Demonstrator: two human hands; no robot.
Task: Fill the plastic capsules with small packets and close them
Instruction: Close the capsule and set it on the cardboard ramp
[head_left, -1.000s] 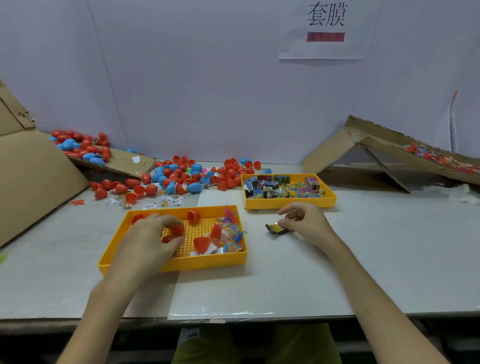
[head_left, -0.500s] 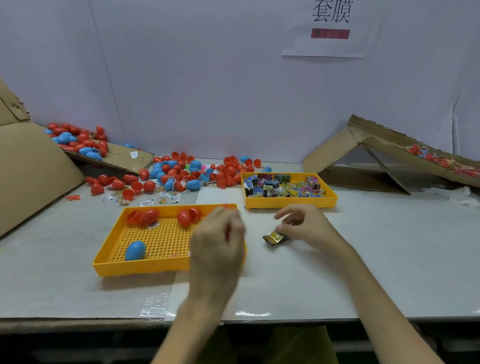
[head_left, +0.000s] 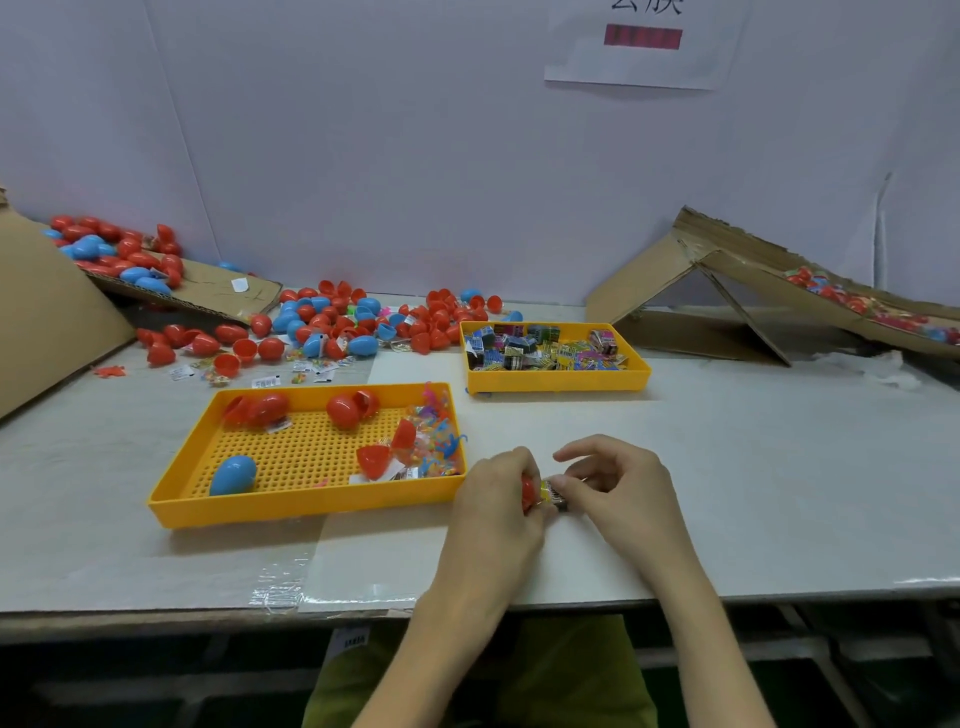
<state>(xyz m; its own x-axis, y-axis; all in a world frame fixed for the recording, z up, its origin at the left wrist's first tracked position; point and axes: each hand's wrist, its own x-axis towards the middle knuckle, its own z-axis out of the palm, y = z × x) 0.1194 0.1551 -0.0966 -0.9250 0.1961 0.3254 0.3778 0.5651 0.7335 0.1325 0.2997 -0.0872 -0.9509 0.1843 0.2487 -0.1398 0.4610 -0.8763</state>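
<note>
Red capsule half (head_left: 528, 492) gripped in the curled fingers of the left hand (head_left: 493, 501), just off the front-right corner of the near yellow tray (head_left: 311, 512) and close to the front edge of the table (head_left: 779, 467); only a sliver of red visible past the knuckles, so impossible to tell whether a single half or a hinged pair; open mouth apparently turned rightward, toward the other hand. Small yellow packet (head_left: 552, 493) pinched between thumb and fingertips of the right hand (head_left: 618, 483), touching the capsule's mouth or partly inside it; depth of entry hidden by the fingers. Both hands closed round their things, knuckles nearly meeting over the join.

Deciding relation: packet directly right of the capsule, long axis roughly left-to-right along the table's front edge, in line with the mouth; probably calls for a short leftward push from the right hand, with the left hand as brace. Likely snag: a packet corner catching on the rim if tilted off that line.

Further out: in the near tray, more red capsule pieces, one blue capsule (head_left: 232, 475) toward its front-left corner, coloured trinkets along its right wall; behind and to the right, a second yellow tray (head_left: 556, 385) full of packets, nearer the right hand for a later pick; along the back edge, a loose heap of red and blue capsules (head_left: 337, 322); a torn cardboard ramp (head_left: 727, 270) at the back-right corner.
</note>
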